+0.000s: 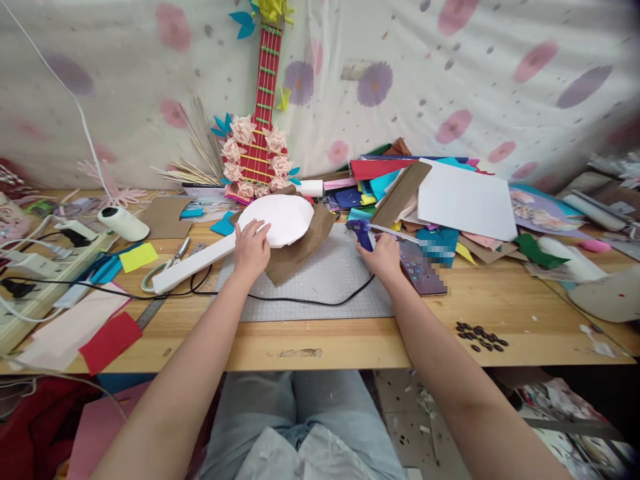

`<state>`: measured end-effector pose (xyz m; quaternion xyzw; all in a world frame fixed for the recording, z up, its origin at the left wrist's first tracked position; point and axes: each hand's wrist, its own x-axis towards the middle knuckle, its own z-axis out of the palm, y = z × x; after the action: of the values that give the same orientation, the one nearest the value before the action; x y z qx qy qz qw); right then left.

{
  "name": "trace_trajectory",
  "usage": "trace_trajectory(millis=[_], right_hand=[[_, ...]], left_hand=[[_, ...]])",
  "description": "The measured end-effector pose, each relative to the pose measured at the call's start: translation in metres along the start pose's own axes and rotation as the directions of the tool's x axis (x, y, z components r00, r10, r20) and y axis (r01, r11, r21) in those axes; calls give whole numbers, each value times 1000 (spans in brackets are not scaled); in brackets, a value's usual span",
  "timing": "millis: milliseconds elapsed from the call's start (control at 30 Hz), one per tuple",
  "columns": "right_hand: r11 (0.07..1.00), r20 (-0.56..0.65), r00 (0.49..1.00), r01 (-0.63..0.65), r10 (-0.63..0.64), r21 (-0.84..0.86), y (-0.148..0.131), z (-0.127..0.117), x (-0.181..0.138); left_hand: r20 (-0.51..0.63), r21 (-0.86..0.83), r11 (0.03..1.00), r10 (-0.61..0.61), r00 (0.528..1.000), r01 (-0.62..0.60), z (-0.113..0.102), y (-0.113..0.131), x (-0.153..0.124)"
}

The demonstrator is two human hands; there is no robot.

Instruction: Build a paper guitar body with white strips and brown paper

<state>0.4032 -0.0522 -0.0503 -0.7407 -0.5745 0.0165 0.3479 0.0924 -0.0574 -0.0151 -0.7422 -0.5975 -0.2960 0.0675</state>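
A white guitar-shaped cutout (290, 215), with a round body and a long thick neck (193, 267), lies over a sheet of brown paper (305, 250). My left hand (251, 250) rests on it where neck and body meet, fingers apart and laid on the white surface. A blue hot glue gun (361, 233) is gripped in my right hand (383, 257), to the right of the brown paper. A whitish glue stick (400, 234) sticks out of its back, and a black cord (320, 302) loops across the grey cutting mat (350, 280).
A red paper guitar (260, 143) with flowers leans at the back. Scissors (183, 249) and a power strip (45, 287) are on the left. Coloured sheets, a white board (465, 200), a phone (423, 270) and dark oval beads (480, 335) are on the right.
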Motion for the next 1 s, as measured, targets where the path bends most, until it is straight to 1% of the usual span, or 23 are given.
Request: trace_trajectory(millis=[33, 67, 100, 133, 167, 200, 233, 267, 300, 367, 400, 433, 500, 633, 767, 867, 933, 1000], right_hand=[[1000, -8, 1000, 14, -15, -28, -2, -7, -5], [1000, 32, 999, 18, -17, -25, -6, -14, -9], [1000, 124, 992, 0, -1, 10, -13, -18, -13], [996, 239, 971, -39, 20, 76, -21, -20, -17], [982, 356, 934, -92, 28, 165, -31, -20, -19], [945, 459, 888, -170, 23, 281, -43, -16, -19], [868, 533, 846, -286, 29, 406, -55, -11, -18], [763, 582, 812, -401, 39, 508, -66, -4, -16], [656, 615, 787, -488, 46, 576, -76, 4, -12], [491, 666, 745, -594, 36, 637, -93, 19, -5], [440, 684, 729, -625, 33, 645, -98, 25, -2], [412, 695, 718, -644, 34, 645, -102, 30, 1], [404, 695, 718, -649, 46, 644, -107, 34, 2], [438, 654, 757, -591, 11, 677, -113, 29, -2], [451, 668, 744, -589, -22, 671, -123, 20, -8], [453, 679, 733, -590, -47, 669, -130, 16, -9], [472, 680, 731, -582, -53, 662, -133, 15, -9], [502, 679, 731, -564, -64, 655, -135, 14, -8]], left_hand=[[50, -11, 999, 34, 998, -33, 0, 2, 5], [102, -18, 998, 68, 992, -67, 0, 3, 10], [154, -23, 995, 102, 983, -99, 0, 4, 14], [206, -28, 991, 134, 969, -131, 0, 5, 18], [256, -33, 986, 164, 953, -161, 0, 7, 22], [302, -37, 981, 191, 934, -189, 1, 9, 25], [345, -40, 976, 213, 914, -212, 1, 12, 26], [382, -42, 972, 231, 895, -233, 2, 15, 28], [412, -44, 967, 247, 877, -251, 3, 18, 28], [447, -47, 959, 272, 852, -281, 5, 24, 26], [455, -48, 956, 278, 846, -289, 6, 28, 25], [460, -45, 956, 278, 843, -291, 7, 31, 23], [465, -31, 957, 268, 844, -287, 9, 36, 19], [466, 34, 965, 214, 859, -259, 15, 46, 12], [431, 132, 971, 125, 893, -199, 19, 56, 8], [393, 164, 974, 84, 916, -160, 20, 60, 5], [406, 162, 975, 74, 911, -151, 19, 60, 5], [440, 142, 977, 81, 894, -158, 17, 58, 7]])
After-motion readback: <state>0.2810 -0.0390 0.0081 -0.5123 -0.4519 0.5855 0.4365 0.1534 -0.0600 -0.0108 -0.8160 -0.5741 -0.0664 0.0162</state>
